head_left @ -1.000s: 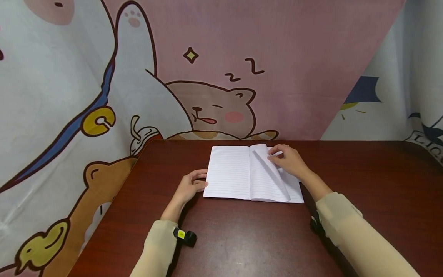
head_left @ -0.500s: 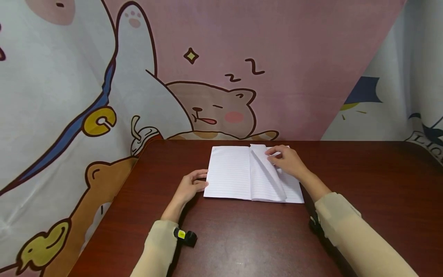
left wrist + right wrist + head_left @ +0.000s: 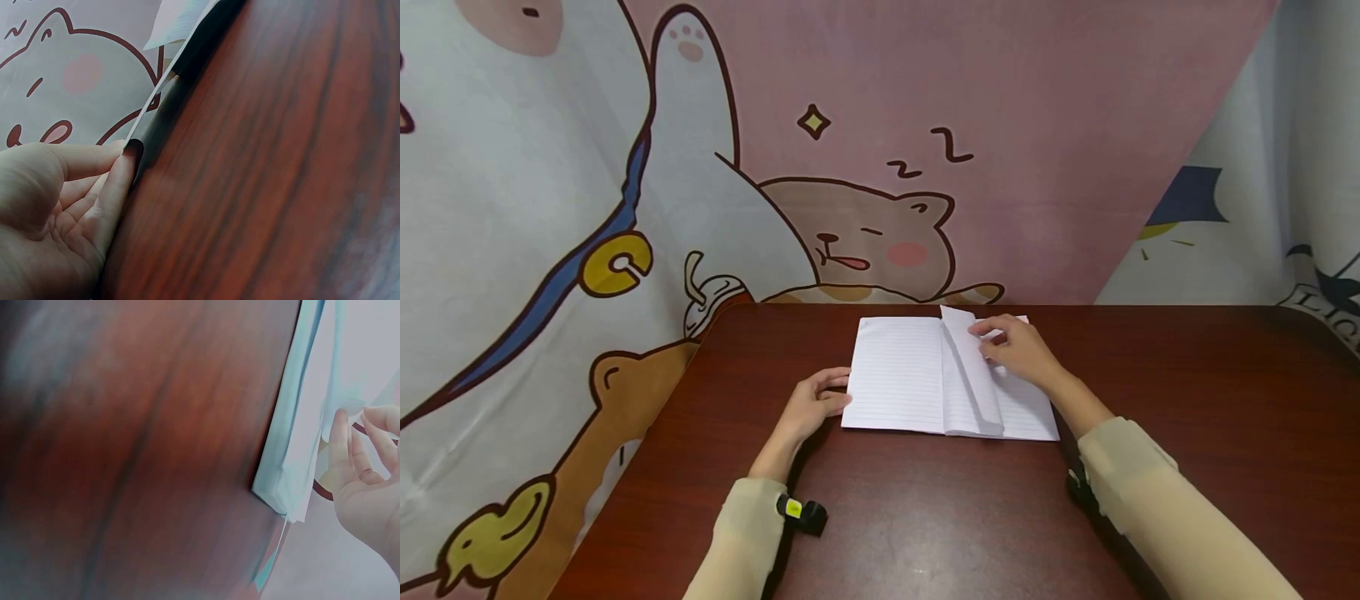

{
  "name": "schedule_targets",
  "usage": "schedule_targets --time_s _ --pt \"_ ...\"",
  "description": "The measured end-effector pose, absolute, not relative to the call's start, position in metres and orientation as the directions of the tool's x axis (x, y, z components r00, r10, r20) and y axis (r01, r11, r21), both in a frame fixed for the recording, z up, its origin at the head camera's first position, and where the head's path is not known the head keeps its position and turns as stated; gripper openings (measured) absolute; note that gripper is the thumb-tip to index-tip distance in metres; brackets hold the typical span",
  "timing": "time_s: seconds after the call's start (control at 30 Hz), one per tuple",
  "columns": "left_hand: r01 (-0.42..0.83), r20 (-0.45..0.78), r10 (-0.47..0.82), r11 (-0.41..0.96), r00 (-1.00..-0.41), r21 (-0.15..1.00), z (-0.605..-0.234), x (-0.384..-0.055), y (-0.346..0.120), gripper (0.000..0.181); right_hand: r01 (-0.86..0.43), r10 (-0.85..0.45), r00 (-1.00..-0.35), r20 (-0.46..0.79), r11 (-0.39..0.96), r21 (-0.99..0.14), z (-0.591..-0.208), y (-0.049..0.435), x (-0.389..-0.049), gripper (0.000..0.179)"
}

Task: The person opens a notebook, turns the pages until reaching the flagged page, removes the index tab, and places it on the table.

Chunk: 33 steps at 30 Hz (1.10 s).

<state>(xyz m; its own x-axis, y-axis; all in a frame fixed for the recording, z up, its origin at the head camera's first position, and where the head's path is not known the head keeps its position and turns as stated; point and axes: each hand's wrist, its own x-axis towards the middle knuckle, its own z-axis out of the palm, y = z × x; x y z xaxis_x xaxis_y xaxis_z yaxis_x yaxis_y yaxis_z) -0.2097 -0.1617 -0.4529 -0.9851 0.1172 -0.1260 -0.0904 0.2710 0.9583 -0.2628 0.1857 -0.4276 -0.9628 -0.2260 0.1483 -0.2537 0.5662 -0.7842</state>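
An open notebook point(image 3: 895, 375) with white lined paper lies on the dark red-brown table point(image 3: 880, 500). My left hand point(image 3: 809, 406) pinches the notebook's left edge, thumb above and fingers below, as the left wrist view shows. Over the right half, a notebook page point(image 3: 972, 375) stands lifted and curls toward the spine. My right hand point(image 3: 1018, 346) pinches that page near its upper outer edge between thumb and fingertips. In the right wrist view the right hand point(image 3: 369, 469) is raised over the thick stack of pages point(image 3: 284, 462) beneath.
Behind the table hangs a cloth point(image 3: 1037, 167) printed with cartoon animals, and it also runs down the left side. A black wrist camera point(image 3: 811, 517) with a yellow-green patch sits at the left sleeve point(image 3: 737, 525).
My right hand has moved slightly left, drawing the page further over toward the spine, so more of the right-hand sheet shows. The left hand has stayed put.
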Motion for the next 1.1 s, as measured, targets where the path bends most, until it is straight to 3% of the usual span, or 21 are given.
schedule_targets --time_s 0.23,0.87,1.1 --pt "-0.091 -0.127 0.114 0.275 -0.985 0.957 -0.453 -0.21 -0.161 0.044 -0.23 -0.249 -0.961 0.119 0.484 -0.844 -0.429 0.182 -0.262 0.029" --pt "-0.085 -0.122 0.116 0.28 -0.986 0.956 -0.454 -0.209 -0.162 0.044 -0.185 -0.303 -0.952 0.045 0.452 -0.873 -0.428 0.171 -0.259 0.027" --pt "-0.082 -0.119 0.117 0.284 -0.986 0.955 -0.454 -0.209 -0.162 0.044 -0.226 -0.328 -0.941 0.083 0.427 -0.876 -0.429 0.165 -0.258 0.03"
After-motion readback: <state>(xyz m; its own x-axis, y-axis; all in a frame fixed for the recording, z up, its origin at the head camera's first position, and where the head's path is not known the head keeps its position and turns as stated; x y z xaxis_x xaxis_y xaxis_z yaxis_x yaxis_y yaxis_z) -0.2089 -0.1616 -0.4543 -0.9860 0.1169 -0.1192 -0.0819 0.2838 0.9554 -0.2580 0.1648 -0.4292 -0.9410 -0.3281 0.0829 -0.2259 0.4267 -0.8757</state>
